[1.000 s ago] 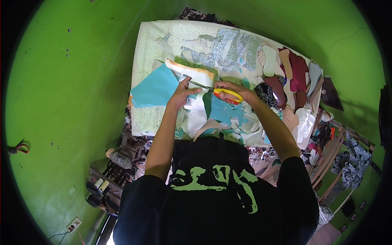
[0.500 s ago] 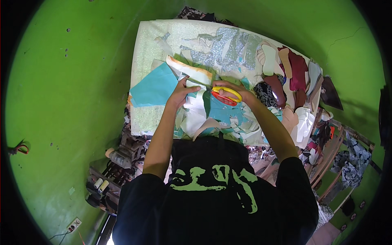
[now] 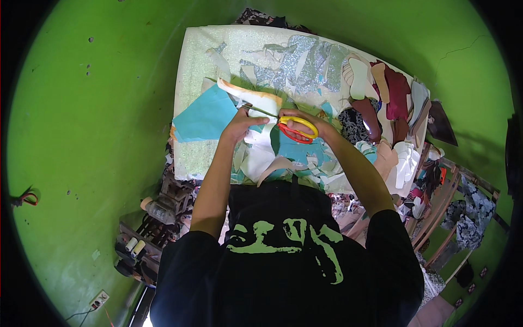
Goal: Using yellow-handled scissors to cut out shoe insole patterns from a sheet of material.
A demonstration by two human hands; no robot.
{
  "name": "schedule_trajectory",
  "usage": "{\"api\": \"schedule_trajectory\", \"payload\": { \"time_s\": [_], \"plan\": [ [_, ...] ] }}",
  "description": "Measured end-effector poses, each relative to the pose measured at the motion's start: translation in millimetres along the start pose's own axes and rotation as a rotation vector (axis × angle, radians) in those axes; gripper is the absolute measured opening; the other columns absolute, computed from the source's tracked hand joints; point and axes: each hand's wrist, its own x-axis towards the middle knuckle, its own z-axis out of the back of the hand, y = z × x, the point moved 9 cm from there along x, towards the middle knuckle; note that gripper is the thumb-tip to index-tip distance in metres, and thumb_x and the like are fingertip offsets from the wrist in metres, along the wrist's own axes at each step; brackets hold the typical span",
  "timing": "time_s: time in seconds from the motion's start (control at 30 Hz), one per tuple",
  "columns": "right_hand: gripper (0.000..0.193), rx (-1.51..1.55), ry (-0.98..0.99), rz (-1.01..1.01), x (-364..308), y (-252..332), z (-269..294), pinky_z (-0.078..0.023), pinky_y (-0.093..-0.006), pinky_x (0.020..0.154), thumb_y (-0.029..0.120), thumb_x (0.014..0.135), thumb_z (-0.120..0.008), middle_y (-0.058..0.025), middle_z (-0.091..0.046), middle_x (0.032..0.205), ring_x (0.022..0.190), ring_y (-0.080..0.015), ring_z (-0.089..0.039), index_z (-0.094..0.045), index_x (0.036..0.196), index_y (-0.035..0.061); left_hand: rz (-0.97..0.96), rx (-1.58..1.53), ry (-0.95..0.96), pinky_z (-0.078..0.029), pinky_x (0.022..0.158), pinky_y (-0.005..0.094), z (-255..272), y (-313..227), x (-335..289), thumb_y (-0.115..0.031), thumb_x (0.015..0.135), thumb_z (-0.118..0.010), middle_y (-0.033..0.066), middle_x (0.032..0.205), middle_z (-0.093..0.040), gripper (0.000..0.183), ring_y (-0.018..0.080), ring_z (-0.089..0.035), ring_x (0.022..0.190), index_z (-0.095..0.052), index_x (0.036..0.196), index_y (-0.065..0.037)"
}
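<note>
My right hand [image 3: 306, 126] is closed around the handles of a pair of scissors [image 3: 299, 121] with yellow and red grips. Their blades point left across a white piece of material [image 3: 264, 103], which has an orange-brown edge. My left hand [image 3: 243, 125] pinches that white piece to the left of the blades, thumb on top. A white strip [image 3: 260, 150] hangs below the blades toward me. Beside my left hand lies a large turquoise sheet [image 3: 204, 114], and turquoise scraps [image 3: 297, 150] lie below the scissors.
The pale table [image 3: 190, 54] carries glittery silver scraps [image 3: 305, 60] at its far side. Sole-shaped pieces [image 3: 358, 79] and dark red material [image 3: 397, 92] are piled at the right. A wooden rack [image 3: 436, 207] stands at the lower right, a plastic bottle [image 3: 158, 210] at the lower left.
The scissors and my right hand have shifted slightly left, with the blades further over the white piece. The white piece's upper end has swung a little up and left.
</note>
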Motion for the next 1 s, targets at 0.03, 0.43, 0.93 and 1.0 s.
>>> {"api": "schedule_trajectory", "payload": {
  "time_s": [0.03,0.43,0.93,1.0],
  "plan": [
    [0.062,-0.002,-0.006,0.001,0,-6,2,-0.044,-0.0233,0.052,0.072,0.088,-0.051,0.0006,-0.053,0.072,0.059,-0.0076,-0.054,-0.051,0.100,0.0110,-0.001,0.042,-0.003,-0.052,0.095,0.0375,-1,0,2,0.001,0.072,-0.081,0.0153,0.121,-0.061,0.080,0.0252,-0.063,0.110,-0.037,0.138,0.002],
    [0.063,0.209,0.083,-0.035,2,-12,-12,-0.044,-0.0245,0.053,0.072,0.087,-0.054,-0.0002,-0.050,0.069,0.057,-0.0084,-0.053,-0.047,0.095,0.0103,0.040,0.050,0.044,-0.051,0.092,0.0346,-3,14,5,-0.001,0.069,-0.085,0.0128,0.121,-0.064,0.073,0.0217,-0.062,0.108,-0.047,0.132,0.003],
    [0.072,-0.339,-0.704,0.043,-46,-35,34,-0.050,-0.0340,0.066,0.026,0.057,-0.095,-0.0088,-0.060,0.077,0.073,-0.0201,-0.062,-0.053,0.110,0.0026,-0.086,0.248,0.041,-0.048,0.080,0.0242,9,3,16,-0.014,0.079,-0.082,0.0060,0.108,-0.068,0.059,0.0095,-0.062,0.096,-0.056,0.132,-0.008],
    [0.073,-0.470,-0.866,0.054,-69,-36,32,-0.051,-0.0354,0.068,0.028,0.057,-0.095,-0.0114,-0.061,0.082,0.077,-0.0243,-0.063,-0.053,0.111,0.0028,-0.029,0.240,-0.004,-0.051,0.077,0.0250,1,-8,9,-0.005,0.079,-0.079,0.0084,0.111,-0.069,0.065,0.0103,-0.063,0.092,-0.051,0.137,-0.012]
  ]
}}
